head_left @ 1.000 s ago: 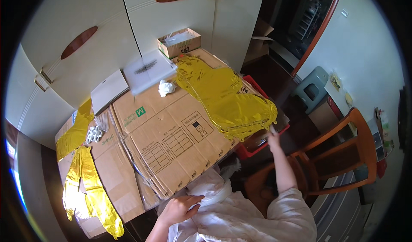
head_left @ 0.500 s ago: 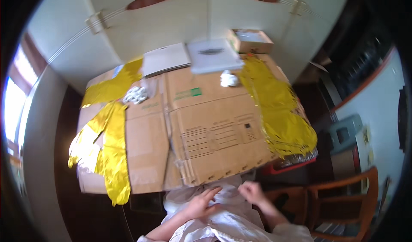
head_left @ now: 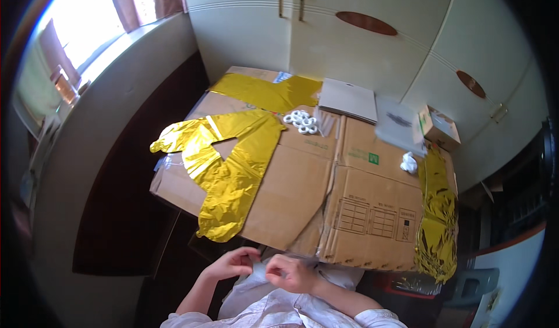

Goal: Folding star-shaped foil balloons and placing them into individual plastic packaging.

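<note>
Viewed remotely, I see the left hand (head_left: 236,264) and right hand (head_left: 291,274) narrowly curled above the lap, contents indeterminable to me, the two-legged gold foil piece (head_left: 250,153) lying beyond on cardboard (head_left: 291,194).

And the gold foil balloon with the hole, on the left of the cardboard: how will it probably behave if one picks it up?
The gold foil balloon would probably sag and fold, since it lies flat and wrinkled. It is likely light for its size, as it looks thin and unfilled. Its shiny surface may slide on the cardboard.
</note>
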`<state>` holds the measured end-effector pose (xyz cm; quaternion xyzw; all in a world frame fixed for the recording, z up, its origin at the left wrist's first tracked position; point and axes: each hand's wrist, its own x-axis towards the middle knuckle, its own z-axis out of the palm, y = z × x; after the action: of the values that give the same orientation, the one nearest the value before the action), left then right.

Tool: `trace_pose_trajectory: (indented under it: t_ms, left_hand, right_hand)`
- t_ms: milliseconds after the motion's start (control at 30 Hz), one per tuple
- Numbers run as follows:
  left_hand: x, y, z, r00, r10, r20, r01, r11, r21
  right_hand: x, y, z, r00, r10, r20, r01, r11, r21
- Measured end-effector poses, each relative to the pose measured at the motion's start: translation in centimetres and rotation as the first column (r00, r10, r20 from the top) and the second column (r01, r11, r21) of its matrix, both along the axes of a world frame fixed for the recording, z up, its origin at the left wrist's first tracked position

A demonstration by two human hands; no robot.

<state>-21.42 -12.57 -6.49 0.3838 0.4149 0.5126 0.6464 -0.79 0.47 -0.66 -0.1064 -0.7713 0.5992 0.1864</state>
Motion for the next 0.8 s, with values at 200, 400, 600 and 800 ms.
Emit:
trace_pose_trajectory:
  t_ms: [200,400,600,800]
  left_hand:
    - [-0.6,-3.2,-0.1,0.976,0.183,-0.117,-0.199,0.97,-0.142]
    - [-8.1,-4.9,-4.9,0.89,0.409,-0.2,-0.455,0.792,-0.408]
    - [-19.0,-9.4,-26.0,0.118,-0.378,-0.918,-0.592,0.716,-0.371]
    - [-19.2,-6.1,-24.5,0.604,0.329,-0.726,-0.657,0.721,-0.22]
  right_hand:
    - [-6.5,-1.8,-2.2,0.99,0.139,0.002,-0.137,0.98,-0.143]
    - [-5.5,0.2,2.9,0.977,0.211,0.001,-0.208,0.962,0.176]
    - [-3.2,3.4,17.0,0.731,0.275,-0.624,-0.535,0.799,-0.275]
    - [-0.5,-2.5,27.4,0.578,-0.516,-0.632,0.124,0.821,-0.557]
